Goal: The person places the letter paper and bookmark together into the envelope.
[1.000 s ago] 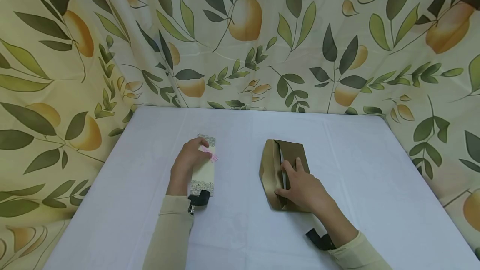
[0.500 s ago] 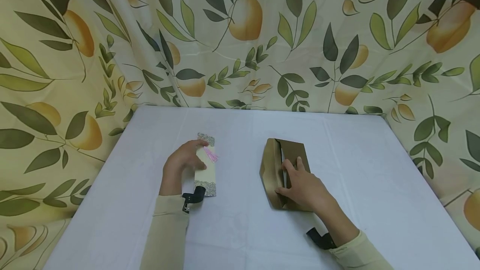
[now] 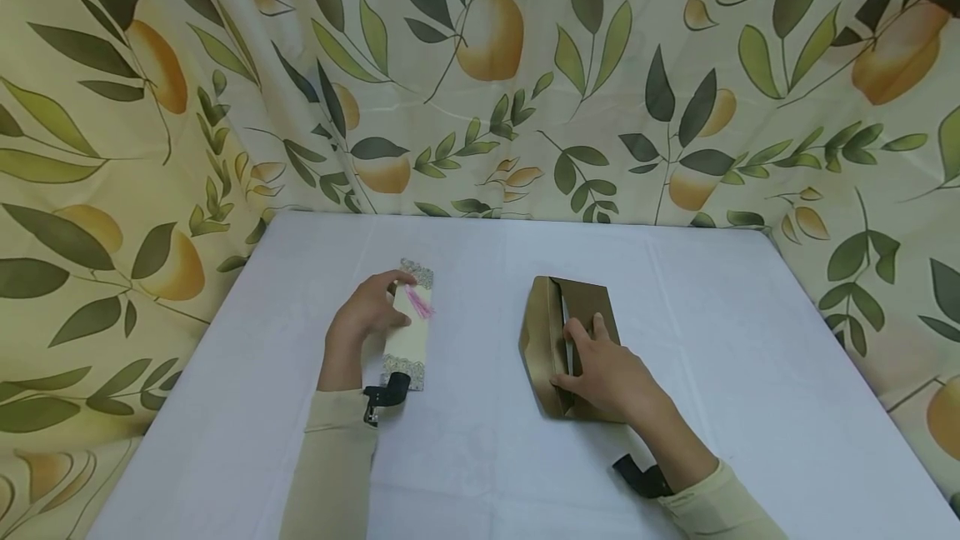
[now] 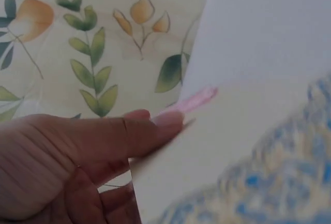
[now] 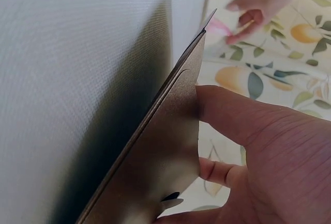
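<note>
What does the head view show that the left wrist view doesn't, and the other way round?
Head only: the right grip holding the brown envelope, and black devices at both wrists.

Left wrist only: lower fingers of the left grip curled behind the cream card.

Both: the left grip pinching that card, the pink tassel, white tablecloth and fruit-patterned curtain.

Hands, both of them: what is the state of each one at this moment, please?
Left hand: closed, pinching the cream card with the pink tassel.
Right hand: closed, holding the brown envelope.
</note>
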